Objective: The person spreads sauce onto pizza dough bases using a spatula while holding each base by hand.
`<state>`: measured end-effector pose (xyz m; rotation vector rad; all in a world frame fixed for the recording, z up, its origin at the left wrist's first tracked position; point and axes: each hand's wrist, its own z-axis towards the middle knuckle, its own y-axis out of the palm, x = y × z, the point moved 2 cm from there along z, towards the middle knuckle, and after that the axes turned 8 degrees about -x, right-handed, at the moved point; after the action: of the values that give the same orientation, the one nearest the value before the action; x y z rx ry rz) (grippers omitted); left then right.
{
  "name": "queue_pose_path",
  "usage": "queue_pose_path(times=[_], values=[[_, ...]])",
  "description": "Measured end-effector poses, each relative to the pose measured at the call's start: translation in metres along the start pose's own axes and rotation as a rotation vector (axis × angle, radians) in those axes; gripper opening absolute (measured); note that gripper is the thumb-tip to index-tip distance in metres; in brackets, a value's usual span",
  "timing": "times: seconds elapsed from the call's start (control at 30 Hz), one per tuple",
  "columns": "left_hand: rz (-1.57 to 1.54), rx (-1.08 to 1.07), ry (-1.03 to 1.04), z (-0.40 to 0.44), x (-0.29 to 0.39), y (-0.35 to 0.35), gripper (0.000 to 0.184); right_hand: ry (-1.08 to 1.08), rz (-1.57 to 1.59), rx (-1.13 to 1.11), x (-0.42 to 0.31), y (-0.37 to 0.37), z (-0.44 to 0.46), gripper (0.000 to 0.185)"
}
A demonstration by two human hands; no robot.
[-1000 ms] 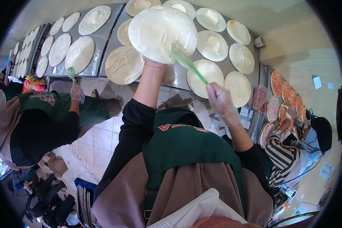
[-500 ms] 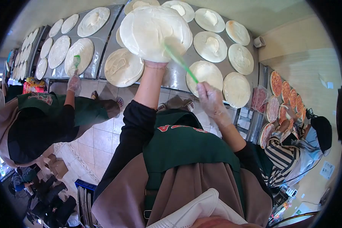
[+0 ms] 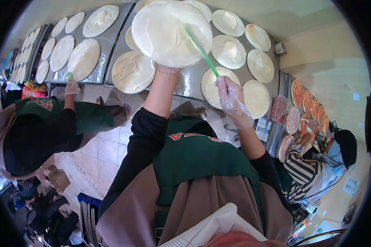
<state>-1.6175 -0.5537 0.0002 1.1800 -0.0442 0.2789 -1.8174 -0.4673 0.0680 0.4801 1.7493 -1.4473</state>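
Observation:
My left hand point(image 3: 168, 69) holds up a round flat dough base point(image 3: 163, 31) from beneath; its fingers are hidden under the base. White cream covers the base's upper face. Around the handle of a green spatula point(image 3: 208, 60) my right hand point(image 3: 233, 99), in a clear plastic glove, is closed. The spatula's blade touches the cream right of the base's middle. Below the raised base, on the metal table point(image 3: 189, 84), lie several more dough bases, some with a lump of cream and some spread over.
At the left, a co-worker's gloved hand point(image 3: 72, 88) holds a green spatula by another table point(image 3: 105, 55) of dough bases. On the right a person in striped sleeves point(image 3: 303, 171) reaches over topped pizzas point(image 3: 297, 93). A white cup point(image 3: 280, 47) stands at the back right.
The raised base has shifted slightly right since half a second ago, and the spatula's blade has moved up across the cream. The co-worker's spatula at the left has moved down to its base's near edge.

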Motion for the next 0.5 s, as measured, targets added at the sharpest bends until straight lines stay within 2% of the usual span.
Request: queue_pose_path(times=[0.07,0.13,0.2,0.27,0.37,0.43,0.5], values=[[0.011,-0.013,-0.011,0.001,0.002,-0.006,0.058,-0.112,-0.001,-0.065,-0.006,0.007,-0.006,0.025],[-0.299,-0.304,-0.159,0.005,0.004,-0.012,0.059,-0.138,0.011,-0.101,-0.007,0.008,-0.013,0.024],[-0.302,-0.285,-0.163,0.009,0.011,-0.015,0.060,-0.191,0.014,-0.202,-0.008,0.008,-0.021,0.023],[-0.326,-0.241,-0.142,0.011,0.018,-0.012,0.060,-0.156,-0.004,-0.246,-0.009,0.005,-0.026,0.022],[-0.375,-0.171,-0.088,0.011,0.022,-0.005,0.062,-0.171,0.056,-0.190,-0.006,-0.002,-0.026,0.022],[-0.405,-0.127,-0.057,0.011,0.022,-0.001,0.062,-0.041,0.069,-0.086,0.012,-0.011,-0.018,0.023],[-0.357,-0.120,-0.058,0.012,0.022,0.006,0.064,-0.012,-0.003,-0.037,0.018,-0.020,-0.009,0.024]])
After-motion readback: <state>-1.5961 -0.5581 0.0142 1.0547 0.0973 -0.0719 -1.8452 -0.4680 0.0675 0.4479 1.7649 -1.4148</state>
